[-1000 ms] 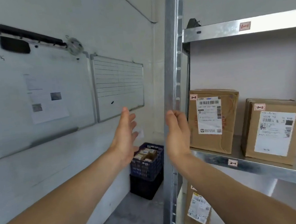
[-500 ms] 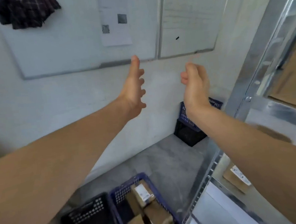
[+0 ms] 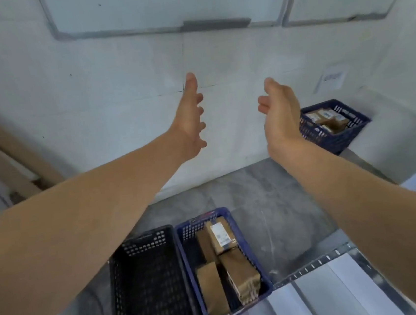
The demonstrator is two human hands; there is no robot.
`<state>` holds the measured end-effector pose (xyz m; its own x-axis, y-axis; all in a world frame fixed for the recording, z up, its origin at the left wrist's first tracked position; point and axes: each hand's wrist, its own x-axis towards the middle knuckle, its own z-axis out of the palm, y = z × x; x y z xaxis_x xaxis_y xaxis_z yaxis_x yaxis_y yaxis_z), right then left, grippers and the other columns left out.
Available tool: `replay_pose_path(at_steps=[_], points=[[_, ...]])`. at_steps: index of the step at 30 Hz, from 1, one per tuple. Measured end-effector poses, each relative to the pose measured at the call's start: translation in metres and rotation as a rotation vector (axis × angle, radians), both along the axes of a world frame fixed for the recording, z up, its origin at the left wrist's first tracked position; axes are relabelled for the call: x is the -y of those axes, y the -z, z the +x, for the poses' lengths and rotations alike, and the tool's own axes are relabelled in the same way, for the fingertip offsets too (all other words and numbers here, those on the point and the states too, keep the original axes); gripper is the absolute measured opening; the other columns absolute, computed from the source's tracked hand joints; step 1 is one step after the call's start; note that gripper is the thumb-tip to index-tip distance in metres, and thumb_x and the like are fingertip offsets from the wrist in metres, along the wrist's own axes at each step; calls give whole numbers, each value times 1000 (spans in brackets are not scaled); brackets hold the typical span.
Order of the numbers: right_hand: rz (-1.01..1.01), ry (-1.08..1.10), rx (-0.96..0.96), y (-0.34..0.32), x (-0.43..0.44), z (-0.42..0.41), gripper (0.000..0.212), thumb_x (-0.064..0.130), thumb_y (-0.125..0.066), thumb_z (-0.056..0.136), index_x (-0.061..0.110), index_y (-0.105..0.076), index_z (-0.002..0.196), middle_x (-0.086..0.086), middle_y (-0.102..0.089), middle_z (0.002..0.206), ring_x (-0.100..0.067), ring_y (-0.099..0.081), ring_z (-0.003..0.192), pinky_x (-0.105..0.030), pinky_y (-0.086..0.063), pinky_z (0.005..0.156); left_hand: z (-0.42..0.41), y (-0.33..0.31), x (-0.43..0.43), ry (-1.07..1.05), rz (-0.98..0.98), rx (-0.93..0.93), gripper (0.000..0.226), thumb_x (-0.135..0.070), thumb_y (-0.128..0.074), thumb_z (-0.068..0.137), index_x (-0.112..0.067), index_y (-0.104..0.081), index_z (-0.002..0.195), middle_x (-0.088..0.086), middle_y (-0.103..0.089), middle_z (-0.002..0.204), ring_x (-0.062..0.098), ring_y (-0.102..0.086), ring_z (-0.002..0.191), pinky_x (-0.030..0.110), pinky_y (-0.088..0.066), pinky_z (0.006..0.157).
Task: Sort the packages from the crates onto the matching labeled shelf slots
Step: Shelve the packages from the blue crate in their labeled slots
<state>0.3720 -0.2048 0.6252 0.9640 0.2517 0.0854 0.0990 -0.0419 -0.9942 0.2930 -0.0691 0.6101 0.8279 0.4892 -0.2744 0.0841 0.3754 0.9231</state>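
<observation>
Both arms reach out in front of me with nothing in them. My left hand (image 3: 190, 115) is held edge-on, fingers straight. My right hand (image 3: 280, 114) faces it, fingers loosely bent, palm inward. Below them on the floor stands a blue crate (image 3: 184, 239) holding several brown cardboard packages (image 3: 222, 256), one with a white label facing up. A second blue crate (image 3: 338, 138) with more packages sits further off at the right, by the wall.
A black crate (image 3: 148, 284) stands left of the near blue crate. The metal shelf's perforated edge (image 3: 318, 263) and a white board show at the lower right. Whiteboards (image 3: 160, 5) hang on the wall ahead. Grey floor lies between the crates.
My view has swung left and down, away from the shelf with its boxes, to the crates on the floor. Both hands stay raised and hold nothing.
</observation>
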Motion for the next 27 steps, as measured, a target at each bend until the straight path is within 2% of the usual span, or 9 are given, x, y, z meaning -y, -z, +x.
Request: replay_pose_path(at_steps=[7,12,17,19,21,22,23,24,27], points=[[-64,-48,-127,64,-30,25,14,42,-51,105,33,-53,93,-2,-63,120,-17,-59,115,-33,-42,94,15,60,-22,-38,-84,-94,88,-85,-25,88,-32,-29,158,1,-20,167,32,-20,153,66,-10,119],[-110,-104,-213,123,-57,43,15,42,-51,104,30,-57,98,2,-61,111,-14,-58,104,-27,-41,79,23,109,-36,-102,-143,-160,88,-85,-25,87,-33,-29,157,0,-20,167,30,-20,152,64,-11,119],[-182,-188,-310,196,-80,61,28,40,-50,104,19,-60,120,5,-59,112,-13,-56,105,-21,-36,74,30,164,-48,-186,-182,-227,86,-84,-24,88,-33,-30,157,1,-20,167,31,-19,153,65,-10,119],[-209,-213,-329,229,-86,67,14,36,-50,103,29,-51,91,6,-54,93,-9,-51,83,-19,-35,71,34,192,-52,-217,-212,-248,85,-83,-24,89,-33,-30,157,1,-19,167,32,-18,153,65,-11,118],[-273,-213,-307,265,-89,73,37,27,-49,103,35,-19,84,7,-36,73,-10,-34,62,-23,-31,62,39,223,-54,-239,-239,-272,84,-82,-23,90,-33,-30,157,2,-19,167,32,-17,153,64,-12,117],[-305,-222,-302,284,-89,77,39,25,-49,104,35,-25,75,3,-35,70,-14,-34,59,-24,-31,60,41,240,-54,-242,-254,-286,84,-82,-23,90,-33,-29,158,1,-19,168,31,-17,153,63,-13,117],[-324,-229,-323,305,-88,81,34,27,-51,104,28,-40,72,-5,-43,74,-21,-44,64,-25,-35,62,42,259,-53,-242,-269,-298,83,-81,-22,90,-33,-27,158,0,-18,168,29,-17,154,63,-13,118],[-317,-234,-357,327,-85,82,22,31,-53,104,20,-58,86,-11,-54,87,-28,-55,80,-27,-43,70,43,280,-52,-240,-283,-312,84,-81,-21,90,-33,-25,159,-1,-17,168,28,-17,154,63,-12,118],[-359,-199,-434,402,-74,90,14,43,-54,103,33,-60,108,-1,-65,123,-22,-62,116,-42,-47,105,45,352,-47,-246,-327,-363,84,-83,-22,89,-35,-24,159,-4,-18,168,27,-17,154,65,-10,119]])
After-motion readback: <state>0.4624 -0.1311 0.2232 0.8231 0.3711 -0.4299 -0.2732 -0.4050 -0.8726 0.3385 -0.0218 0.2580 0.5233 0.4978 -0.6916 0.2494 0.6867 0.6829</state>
